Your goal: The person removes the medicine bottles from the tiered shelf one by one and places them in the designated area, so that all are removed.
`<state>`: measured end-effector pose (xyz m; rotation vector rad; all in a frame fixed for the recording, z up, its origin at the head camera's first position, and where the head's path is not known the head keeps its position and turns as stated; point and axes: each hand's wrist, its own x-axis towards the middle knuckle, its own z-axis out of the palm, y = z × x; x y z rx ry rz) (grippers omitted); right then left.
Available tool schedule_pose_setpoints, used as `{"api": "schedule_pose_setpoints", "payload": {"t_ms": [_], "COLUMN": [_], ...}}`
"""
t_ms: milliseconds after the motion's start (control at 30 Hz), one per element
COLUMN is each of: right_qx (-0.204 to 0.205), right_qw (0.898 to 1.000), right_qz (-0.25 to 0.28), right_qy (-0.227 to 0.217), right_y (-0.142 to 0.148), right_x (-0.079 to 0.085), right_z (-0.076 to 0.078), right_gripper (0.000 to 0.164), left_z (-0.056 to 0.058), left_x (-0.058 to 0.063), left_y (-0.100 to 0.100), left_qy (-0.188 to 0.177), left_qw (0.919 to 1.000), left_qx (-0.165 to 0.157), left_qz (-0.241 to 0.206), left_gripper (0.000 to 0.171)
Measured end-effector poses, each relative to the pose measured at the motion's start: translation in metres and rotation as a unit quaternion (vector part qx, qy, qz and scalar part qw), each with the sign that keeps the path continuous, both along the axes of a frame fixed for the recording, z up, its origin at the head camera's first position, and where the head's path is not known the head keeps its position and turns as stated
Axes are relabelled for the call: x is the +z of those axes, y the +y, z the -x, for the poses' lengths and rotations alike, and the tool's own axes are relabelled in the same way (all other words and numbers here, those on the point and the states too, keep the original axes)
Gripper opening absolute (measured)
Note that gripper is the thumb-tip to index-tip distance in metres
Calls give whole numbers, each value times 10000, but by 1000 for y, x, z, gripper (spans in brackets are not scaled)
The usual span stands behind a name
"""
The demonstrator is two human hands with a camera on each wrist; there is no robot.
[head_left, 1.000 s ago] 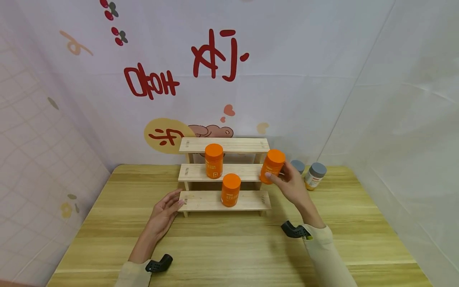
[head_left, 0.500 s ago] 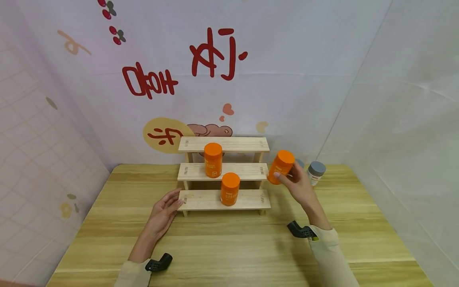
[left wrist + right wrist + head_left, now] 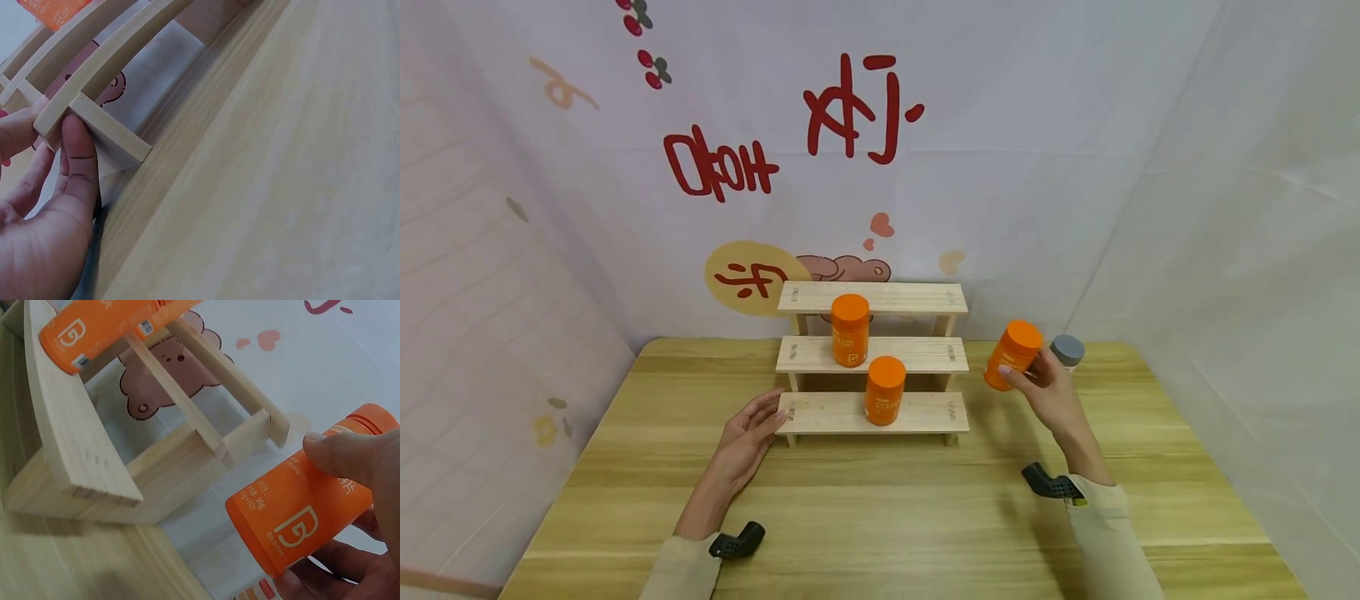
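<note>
- The orange jar (image 3: 1011, 357) is in the air, to the right of the wooden shelf (image 3: 910, 353). Its lid is up, but its long way leans, with the lid tipped to the right.
- The right hand (image 3: 1054, 395) pinches the jar, thumb on the near side, fingers on the other. That arm reaches forward and a bit left.
- The left hand (image 3: 749, 433) pinches the left end of the bottom board (image 3: 823, 414) with thumb and fingers. That arm reaches forward and a bit right.
- There is a gap between the held jar and the shelf's right end. A grey-lidded jar (image 3: 1067, 348) is close behind the right hand, partly hidden.
- One upright jar (image 3: 851, 333) stands on the middle board (image 3: 910, 353), another orange jar (image 3: 883, 396) on the bottom one.
</note>
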<state>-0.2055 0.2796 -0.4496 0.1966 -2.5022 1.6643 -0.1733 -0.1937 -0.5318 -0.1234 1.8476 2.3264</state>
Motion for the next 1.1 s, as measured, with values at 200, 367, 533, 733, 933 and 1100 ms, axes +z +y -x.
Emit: {"api": "schedule_pose_setpoints", "payload": {"t_ms": [200,367,533,733,933,1100], "right_qx": [-212,-218,-132,-106,-77,-142], "right_qw": [9991,9988,9993,9990,9985,9973], "right_qz": [-260,-342,-241,-146,45,-220], "right_qy": [-243,-287,-263,-398,-547,-680], "right_y": [12,18,23,30,39,47], "right_x": [-8,-17,-27,-37,-46,-55], "right_z": [-3,-2,-3,-4,-3,-3], "right_gripper": [61,65,65,66,68,69], "left_z": [3,2,2,2,2,1], "left_x": [1,3,2,1,1,-1], "left_y": [0,-3,-3,-2,0,0], "left_qy": [38,95,102,79,75,76], "left_qw": [10000,9999,9999,9999,9998,9999], "left_qx": [-39,-32,-45,-36,-37,-31], "left_qz": [-24,-72,-104,-145,-154,-132], "left_gripper": [63,64,63,64,64,65]}}
